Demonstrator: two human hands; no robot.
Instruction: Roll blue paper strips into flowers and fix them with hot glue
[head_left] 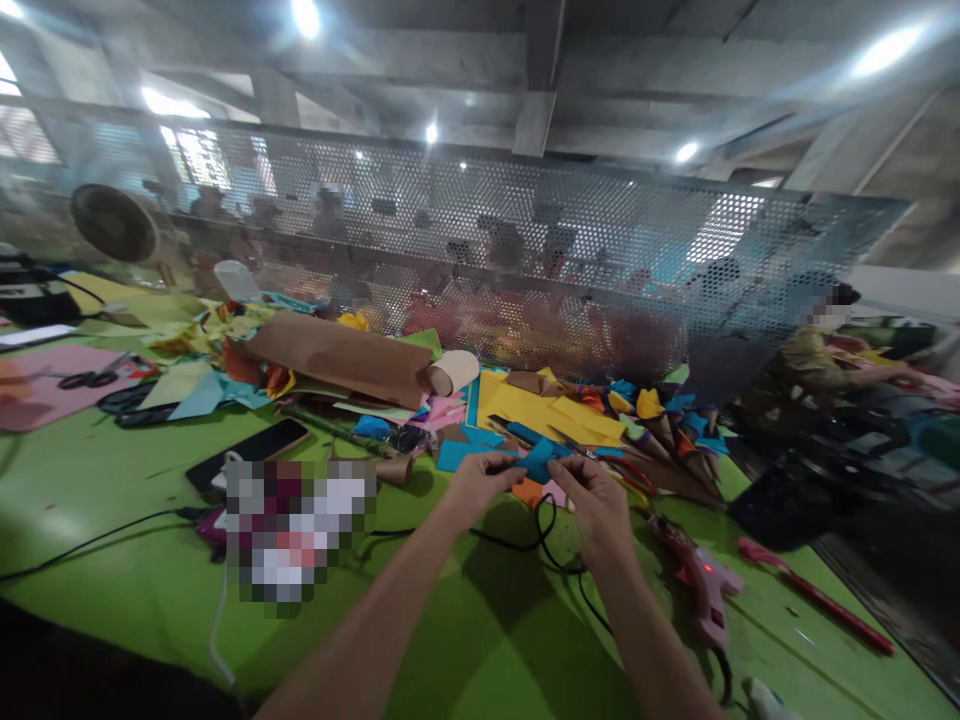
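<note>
The left hand (480,478) and right hand (592,500) each pinched an end of a small blue paper piece (538,458), held just above the green bench (112,480). A clean crease probably called for fingertips close together and edges aligned, with the paper clear of the black cable (547,540) beneath.

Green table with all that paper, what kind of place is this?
Probably a craft workshop. Coloured paper scraps are heaped on the green table, the left hand and right hand pinch a blue paper piece, a pink glue gun lies nearby, and other people are beyond a perforated screen.
</note>
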